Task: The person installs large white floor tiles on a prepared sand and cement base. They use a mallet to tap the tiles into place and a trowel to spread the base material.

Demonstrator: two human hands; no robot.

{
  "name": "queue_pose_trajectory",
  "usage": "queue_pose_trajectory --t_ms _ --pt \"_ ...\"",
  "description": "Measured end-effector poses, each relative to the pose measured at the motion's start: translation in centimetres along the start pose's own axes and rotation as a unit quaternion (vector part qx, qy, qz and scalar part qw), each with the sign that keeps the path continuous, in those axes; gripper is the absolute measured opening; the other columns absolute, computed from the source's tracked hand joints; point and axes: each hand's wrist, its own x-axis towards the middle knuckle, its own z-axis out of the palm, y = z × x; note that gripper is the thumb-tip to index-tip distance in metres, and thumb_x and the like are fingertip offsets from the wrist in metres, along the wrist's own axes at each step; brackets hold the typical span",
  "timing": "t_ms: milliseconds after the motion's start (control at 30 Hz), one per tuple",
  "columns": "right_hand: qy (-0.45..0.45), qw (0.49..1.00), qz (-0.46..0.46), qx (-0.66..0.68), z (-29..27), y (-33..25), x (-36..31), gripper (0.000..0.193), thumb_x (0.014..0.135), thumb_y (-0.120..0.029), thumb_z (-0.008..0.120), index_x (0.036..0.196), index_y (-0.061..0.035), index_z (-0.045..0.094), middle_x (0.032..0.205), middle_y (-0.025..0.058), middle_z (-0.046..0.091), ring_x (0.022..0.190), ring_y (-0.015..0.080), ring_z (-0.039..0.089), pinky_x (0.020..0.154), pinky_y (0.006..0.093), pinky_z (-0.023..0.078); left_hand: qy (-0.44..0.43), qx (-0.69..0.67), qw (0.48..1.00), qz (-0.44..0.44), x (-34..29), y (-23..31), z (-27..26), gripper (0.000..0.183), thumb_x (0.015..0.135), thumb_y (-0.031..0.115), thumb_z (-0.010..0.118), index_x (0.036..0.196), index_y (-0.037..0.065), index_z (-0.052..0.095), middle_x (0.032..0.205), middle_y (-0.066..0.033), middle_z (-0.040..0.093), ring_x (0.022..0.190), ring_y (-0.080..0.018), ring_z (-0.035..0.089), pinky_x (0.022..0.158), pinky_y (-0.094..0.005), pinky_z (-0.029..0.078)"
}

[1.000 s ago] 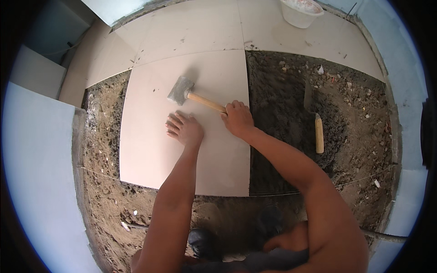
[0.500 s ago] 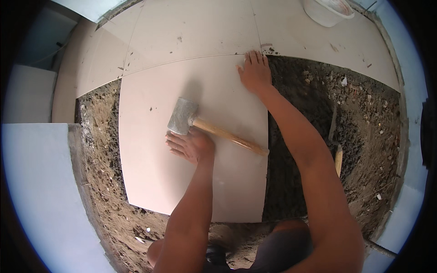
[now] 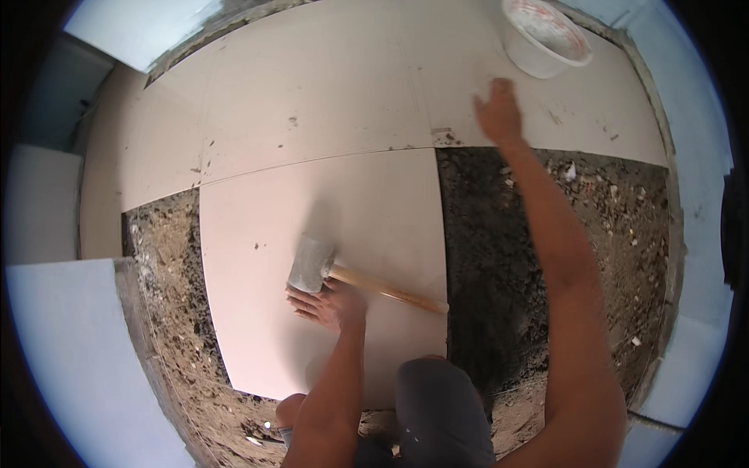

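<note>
Fingers of right hand (image 3: 498, 113) shifted past tile (image 3: 367, 210) corner toward bucket (image 3: 544, 35).

The white bucket (image 3: 544, 35) is cut off by the top edge, so its far rim is out of sight. The right hand (image 3: 496, 111) is blurred, its fingers hard to separate. The mallet's (image 3: 312, 264) wooden handle passes under the left hand (image 3: 329, 303), hiding its middle. A knee (image 3: 441, 417) covers the tile's (image 3: 328, 203) near edge.

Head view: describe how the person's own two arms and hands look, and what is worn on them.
Both forearms are bare, with no sleeves showing. The left hand and the right hand wear no gloves, and no watch, ring or band shows on either. The fingers are uncovered.
</note>
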Motion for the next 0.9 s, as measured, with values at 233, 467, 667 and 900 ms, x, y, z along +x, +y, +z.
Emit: queue_pose_trajectory --t_ms 233,467,667,900 --pt "-0.106 0.949 0.074 -0.289 -2.7 18.2 14.0 0.054 0.095 -0.027 0.055 0.143 -0.008 0.041 0.136 0.0218 0.052 0.118 0.0423 0.056 0.096 0.0507 0.049 -0.068 -0.024 0.997 0.011 0.4 0.0 -3.2 0.074 0.095 0.038 0.045 0.153 0.001 0.017 0.162 -0.0181 0.009 0.15 -0.0369 0.005 0.121 -0.0507 0.005" --pt "-0.102 0.947 -0.062 -0.299 -3.5 18.4 14.5 0.037 0.099 -0.029 0.046 0.124 -0.0053 0.06 0.115 0.023 0.065 0.104 0.0389 0.065 0.086 0.0488 0.051 -0.091 -0.077 0.993 0.011 0.2 0.4 -2.7 0.08 0.092 0.037 0.05 0.153 0.0 0.014 0.161 -0.0213 0.008 0.15 -0.0382 0.003 0.121 -0.0519 0.002" --pt "-0.329 0.935 -0.098 -0.089 -11.0 -2.6 10.0 0.042 0.093 -0.039 0.058 0.098 0.0015 0.068 0.083 0.0214 0.069 0.079 0.0358 0.068 0.072 0.0462 0.053 -0.067 -0.064 0.996 -0.003 0.4 -0.3 -3.0 0.078 0.09 0.033 0.051 0.153 0.002 0.016 0.162 -0.0187 0.009 0.15 -0.0384 0.003 0.12 -0.0526 0.002" --pt "-0.422 0.901 -0.013 -0.104 -2.8 2.3 13.4 0.041 0.087 -0.03 0.064 0.098 0.0098 0.067 0.094 0.0287 0.068 0.084 0.0394 0.07 0.072 0.0428 0.056 -0.068 -0.073 0.995 0.009 0.1 0.7 -2.6 0.075 0.091 0.032 0.049 0.153 0.005 0.019 0.162 -0.0167 0.011 0.15 -0.0376 0.005 0.121 -0.0525 0.003"
